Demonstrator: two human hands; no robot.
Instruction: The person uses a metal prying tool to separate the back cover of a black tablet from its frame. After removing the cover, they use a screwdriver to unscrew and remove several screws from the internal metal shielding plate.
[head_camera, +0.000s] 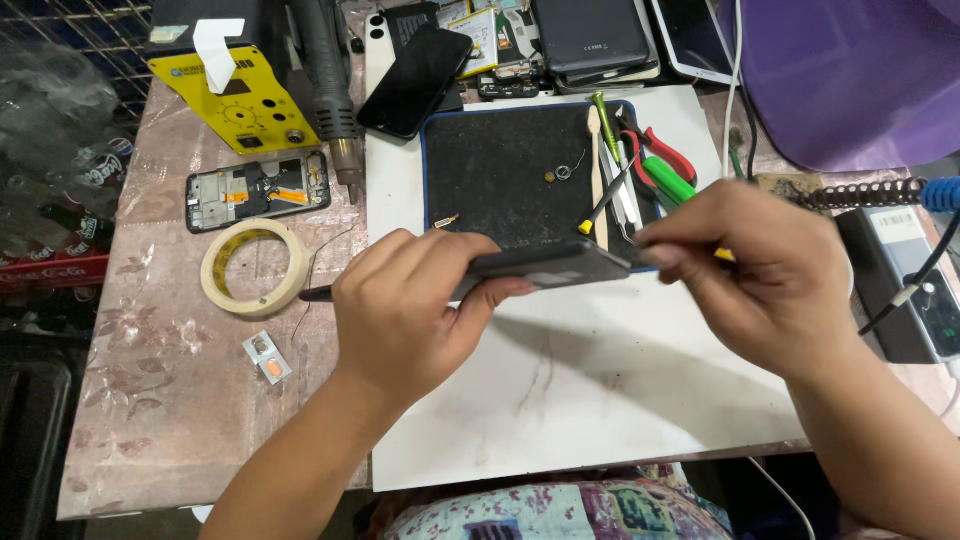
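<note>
My left hand (410, 300) grips a dark phone (550, 268) by its near end and holds it level, edge-on, above the white board (600, 390). At the phone's far end, my right hand (760, 270) pinches its fingertips together against the corner; a bit of yellow shows under the fingers, and what they hold is hidden. Behind the phone lies a black work mat (500, 170) with a small ring-shaped part (562, 173) and a tiny gold piece (447, 220) on it.
Tweezers, screwdrivers and red-handled pliers (660, 150) lie on the mat's right side. A tape roll (254, 266), an opened phone frame (258, 189) and a yellow hot-air station (235, 95) stand left. More phones (415, 80) lie at the back. A coiled soldering-iron stand (870, 192) sits right.
</note>
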